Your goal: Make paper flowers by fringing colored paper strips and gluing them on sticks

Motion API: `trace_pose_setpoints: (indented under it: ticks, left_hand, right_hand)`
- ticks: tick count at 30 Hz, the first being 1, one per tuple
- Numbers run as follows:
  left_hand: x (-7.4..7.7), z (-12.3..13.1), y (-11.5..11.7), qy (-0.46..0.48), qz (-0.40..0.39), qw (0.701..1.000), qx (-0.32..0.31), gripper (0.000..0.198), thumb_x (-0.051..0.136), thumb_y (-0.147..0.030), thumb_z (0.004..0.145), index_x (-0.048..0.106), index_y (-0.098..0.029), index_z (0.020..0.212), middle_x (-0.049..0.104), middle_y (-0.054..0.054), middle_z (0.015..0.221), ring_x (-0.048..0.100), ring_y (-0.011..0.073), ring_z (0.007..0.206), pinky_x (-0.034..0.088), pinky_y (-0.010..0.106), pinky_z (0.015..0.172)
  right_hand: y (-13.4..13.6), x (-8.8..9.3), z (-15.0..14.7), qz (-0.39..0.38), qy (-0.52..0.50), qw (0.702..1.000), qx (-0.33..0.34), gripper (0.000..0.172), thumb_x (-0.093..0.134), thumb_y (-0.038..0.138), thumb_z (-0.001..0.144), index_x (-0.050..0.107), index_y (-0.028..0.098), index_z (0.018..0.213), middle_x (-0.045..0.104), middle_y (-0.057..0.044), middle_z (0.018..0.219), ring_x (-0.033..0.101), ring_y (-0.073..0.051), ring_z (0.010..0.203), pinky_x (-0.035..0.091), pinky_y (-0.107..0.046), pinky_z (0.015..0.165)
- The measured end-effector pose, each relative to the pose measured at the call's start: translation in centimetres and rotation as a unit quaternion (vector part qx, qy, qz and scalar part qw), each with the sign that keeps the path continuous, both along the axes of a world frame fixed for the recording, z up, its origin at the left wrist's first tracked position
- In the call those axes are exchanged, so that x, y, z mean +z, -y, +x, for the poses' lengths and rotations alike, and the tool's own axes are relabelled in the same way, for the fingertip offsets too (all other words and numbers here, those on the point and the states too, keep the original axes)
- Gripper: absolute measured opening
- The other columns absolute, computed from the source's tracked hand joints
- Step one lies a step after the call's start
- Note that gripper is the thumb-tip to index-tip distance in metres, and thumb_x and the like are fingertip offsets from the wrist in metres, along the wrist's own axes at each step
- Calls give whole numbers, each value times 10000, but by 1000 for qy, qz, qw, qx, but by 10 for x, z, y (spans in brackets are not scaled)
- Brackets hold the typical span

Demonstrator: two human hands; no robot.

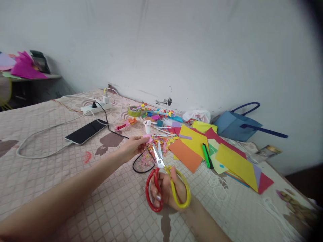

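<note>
My right hand (168, 191) grips a pair of scissors (159, 162) by one red and one yellow handle, the blades slightly parted and pointing away from me. My left hand (135, 146) pinches a small piece of pink paper (149, 138) just beyond the blade tips; whether the blades touch it I cannot tell. Behind the pink paper stands a white glue gun (148, 126), partly hidden. Below and around it lies a heap of small coloured paper scraps (157, 145). A black cable (136, 170) loops beside my left hand.
Orange paper (186, 155) and yellow paper (236, 164) lie to the right, with a green box cutter (207, 156) and white string (216, 183). A phone (87, 131) charges at left near a power strip (97, 108). A blue bag (234, 126) leans by the wall; tape (134, 111) sits at the back.
</note>
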State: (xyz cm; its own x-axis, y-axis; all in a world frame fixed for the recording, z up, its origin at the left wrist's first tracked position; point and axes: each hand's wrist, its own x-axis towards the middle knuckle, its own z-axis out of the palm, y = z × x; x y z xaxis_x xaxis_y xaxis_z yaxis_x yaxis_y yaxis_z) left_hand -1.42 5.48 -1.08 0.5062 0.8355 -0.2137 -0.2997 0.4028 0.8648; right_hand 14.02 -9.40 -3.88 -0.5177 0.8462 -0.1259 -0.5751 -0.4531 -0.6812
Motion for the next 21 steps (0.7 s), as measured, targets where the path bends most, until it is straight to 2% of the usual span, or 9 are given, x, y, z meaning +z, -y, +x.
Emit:
trace_pose_setpoints:
  ticks: [10, 17, 21]
  left_hand:
    - [1, 0, 3, -24, 32, 999, 4, 274, 759, -305, 635, 581, -108, 702, 530, -27, 581, 468, 31, 493, 353, 145, 479]
    - [-1, 3, 8, -64, 99, 991, -64, 316, 734, -375, 650, 616, -90, 721, 554, 11, 622, 481, 69, 538, 351, 188, 489]
    - [-2, 4, 9, -67, 110, 987, -92, 305, 719, -374, 663, 621, -89, 710, 535, 1, 594, 447, 61, 507, 332, 190, 474]
  right_hand:
    - [1, 5, -1, -22, 5, 1000, -2, 691, 360, 740, 762, 608, 103, 863, 552, -55, 687, 473, -137, 518, 437, -277, 485]
    - [1, 10, -3, -6, 14, 1000, -11, 718, 295, 758, 769, 598, 113, 861, 604, -86, 681, 522, -160, 494, 405, -274, 478]
    - [1, 7, -4, -8, 3, 1000, -16, 710, 324, 758, 762, 612, 114, 848, 540, -26, 599, 468, -133, 439, 392, -270, 476]
